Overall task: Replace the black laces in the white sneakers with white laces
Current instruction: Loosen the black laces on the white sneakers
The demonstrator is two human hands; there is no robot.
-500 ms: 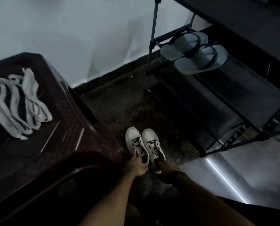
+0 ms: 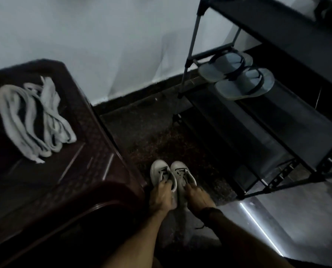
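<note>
Two white sneakers with black laces stand side by side on the dark floor, toes pointing away from me. My left hand (image 2: 161,197) grips the heel opening of the left sneaker (image 2: 158,170). My right hand (image 2: 198,197) grips the heel opening of the right sneaker (image 2: 180,169). A loose pile of white laces (image 2: 32,118) lies on the dark brown plastic table (image 2: 74,180) at the left. A black lace end (image 2: 200,226) trails on the floor below my right wrist.
A black metal shoe rack (image 2: 277,132) stands at the right, with a pair of grey flip-flops (image 2: 236,76) on its middle shelf. A white wall with a dark skirting runs behind. The table's corner comes close to my left hand.
Both hands have closed further over the sneakers' heel openings, and the sneakers appear slightly raised and nearer to me. The view has shifted a little downward.
</note>
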